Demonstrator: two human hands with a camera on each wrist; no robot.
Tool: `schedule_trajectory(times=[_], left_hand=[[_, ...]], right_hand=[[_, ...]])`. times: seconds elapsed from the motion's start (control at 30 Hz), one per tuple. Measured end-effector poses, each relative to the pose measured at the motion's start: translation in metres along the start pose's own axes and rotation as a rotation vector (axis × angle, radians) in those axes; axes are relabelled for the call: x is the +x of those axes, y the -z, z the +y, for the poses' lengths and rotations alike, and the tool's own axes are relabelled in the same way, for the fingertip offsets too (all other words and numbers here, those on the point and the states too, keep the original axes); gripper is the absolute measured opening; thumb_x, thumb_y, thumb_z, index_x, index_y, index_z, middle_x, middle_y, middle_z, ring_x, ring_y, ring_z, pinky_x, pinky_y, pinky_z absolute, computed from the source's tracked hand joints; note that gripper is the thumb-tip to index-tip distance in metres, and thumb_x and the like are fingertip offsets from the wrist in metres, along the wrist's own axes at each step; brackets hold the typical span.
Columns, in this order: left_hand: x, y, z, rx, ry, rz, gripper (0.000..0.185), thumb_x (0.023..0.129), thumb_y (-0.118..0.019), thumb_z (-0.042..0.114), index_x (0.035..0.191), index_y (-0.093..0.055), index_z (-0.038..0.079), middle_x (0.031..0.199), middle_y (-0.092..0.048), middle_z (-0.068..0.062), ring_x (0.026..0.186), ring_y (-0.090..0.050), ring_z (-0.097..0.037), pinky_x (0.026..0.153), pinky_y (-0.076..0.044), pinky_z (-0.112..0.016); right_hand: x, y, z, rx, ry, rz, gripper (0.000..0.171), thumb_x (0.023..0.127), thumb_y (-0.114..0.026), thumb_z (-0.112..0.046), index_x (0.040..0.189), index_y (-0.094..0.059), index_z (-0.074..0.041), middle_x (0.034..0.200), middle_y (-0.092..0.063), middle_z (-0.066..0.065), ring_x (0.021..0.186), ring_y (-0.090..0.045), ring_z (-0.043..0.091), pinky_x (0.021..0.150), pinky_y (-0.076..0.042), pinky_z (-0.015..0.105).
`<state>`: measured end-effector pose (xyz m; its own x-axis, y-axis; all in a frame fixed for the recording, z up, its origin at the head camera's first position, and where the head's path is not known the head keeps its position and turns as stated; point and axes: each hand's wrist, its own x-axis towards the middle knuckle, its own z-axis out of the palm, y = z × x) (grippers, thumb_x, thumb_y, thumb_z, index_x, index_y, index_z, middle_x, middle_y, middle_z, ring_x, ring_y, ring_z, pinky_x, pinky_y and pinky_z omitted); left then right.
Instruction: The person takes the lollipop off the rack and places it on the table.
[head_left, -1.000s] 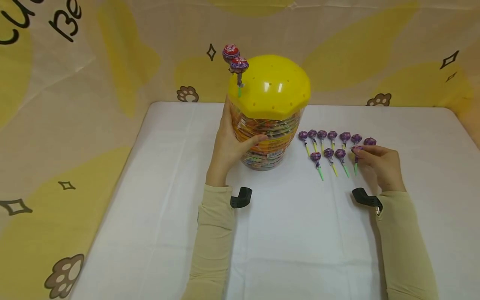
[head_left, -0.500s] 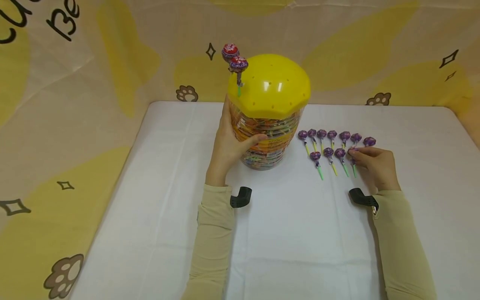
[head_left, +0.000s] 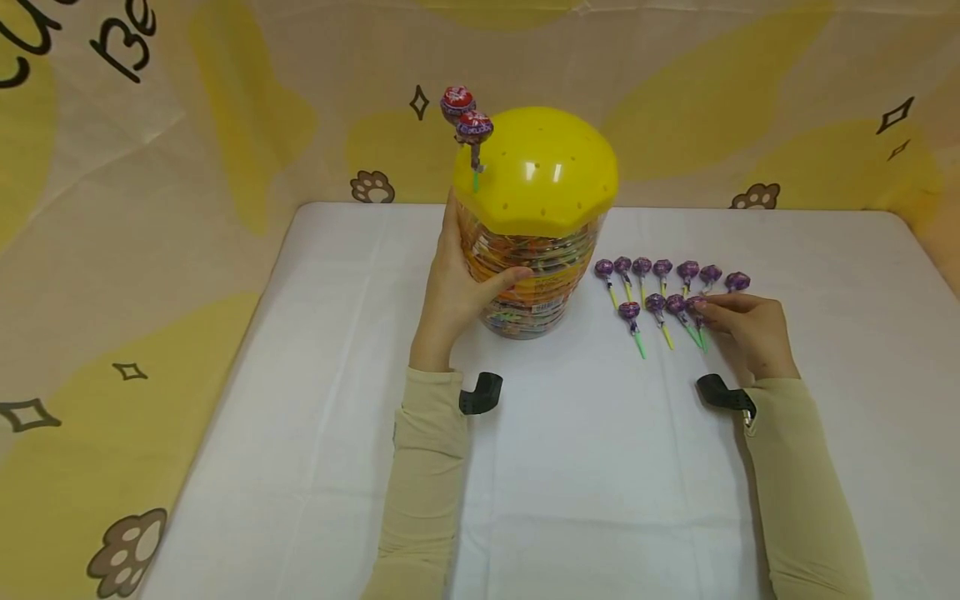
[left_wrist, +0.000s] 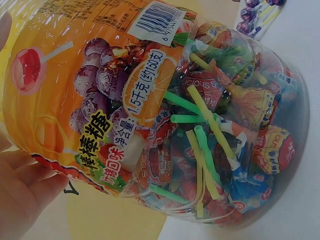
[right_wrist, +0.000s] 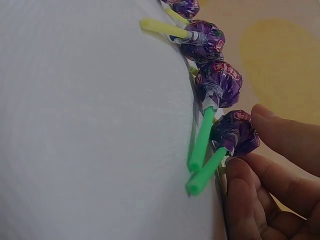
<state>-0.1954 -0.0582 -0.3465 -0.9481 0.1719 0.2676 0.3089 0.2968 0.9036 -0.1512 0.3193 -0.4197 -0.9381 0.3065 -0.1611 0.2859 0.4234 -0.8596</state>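
Observation:
My left hand [head_left: 457,292] grips the side of a clear plastic jar [head_left: 551,287] with a yellow dome lid [head_left: 540,179]. Through its wall in the left wrist view, wrapped lollipops [left_wrist: 267,150] show beside an orange label [left_wrist: 50,95]. Two red-and-purple lollipops [head_left: 475,127] stand upright at the lid's left edge. To the right, my right hand [head_left: 756,332] pinches the head of a purple lollipop [right_wrist: 235,132] with a green stick between thumb and fingers. That stick's end meets the green stick of the neighbouring lollipop [right_wrist: 220,85].
Several purple lollipops [head_left: 662,268] lie in a back row on the white table [head_left: 585,467]. A shorter front row [head_left: 629,311] lies nearer me. A printed yellow-and-cream cloth [head_left: 675,100] hangs behind the table and along its left side.
My right hand has slid left with the pinched lollipop, bringing it up against its neighbour in the front row. My left hand keeps its hold on the jar.

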Motion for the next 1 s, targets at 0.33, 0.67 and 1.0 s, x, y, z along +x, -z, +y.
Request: schedule_trajectory(times=[0.33,0.67,1.0], left_hand=[[0.0,0.0,-0.001,-0.005,-0.011,-0.001,0.114,0.075,-0.08,0.034,0.151,0.005,0.032,0.156,-0.014,0.007,0.139,-0.022,-0.011,0.114,-0.022,-0.039],[0.0,0.0,-0.002,0.0,-0.013,-0.004,0.114,0.075,-0.08,0.035,0.151,0.006,0.033,0.156,-0.011,0.009,0.14,-0.019,-0.01,0.115,-0.02,-0.041],[0.0,0.001,-0.002,-0.005,-0.035,-0.002,0.114,0.075,-0.08,0.034,0.151,0.005,0.032,0.155,-0.015,0.007,0.138,-0.022,-0.01,0.114,-0.022,-0.038]], right_hand=[[-0.003,0.007,-0.001,0.052,-0.019,0.021,0.022,0.083,-0.072,-0.034,0.097,-0.071,-0.017,0.077,-0.063,-0.021,0.076,-0.06,-0.002,0.068,-0.048,0.009],[-0.012,0.005,-0.017,0.454,0.066,0.023,0.011,0.08,-0.075,-0.008,0.092,-0.075,-0.007,0.082,-0.067,-0.007,0.071,-0.064,0.006,0.068,-0.052,0.012],[-0.023,-0.002,-0.048,0.589,0.205,0.02,0.019,0.08,-0.073,-0.002,0.099,-0.072,0.001,0.086,-0.07,0.0,0.079,-0.065,0.011,0.076,-0.052,0.013]])
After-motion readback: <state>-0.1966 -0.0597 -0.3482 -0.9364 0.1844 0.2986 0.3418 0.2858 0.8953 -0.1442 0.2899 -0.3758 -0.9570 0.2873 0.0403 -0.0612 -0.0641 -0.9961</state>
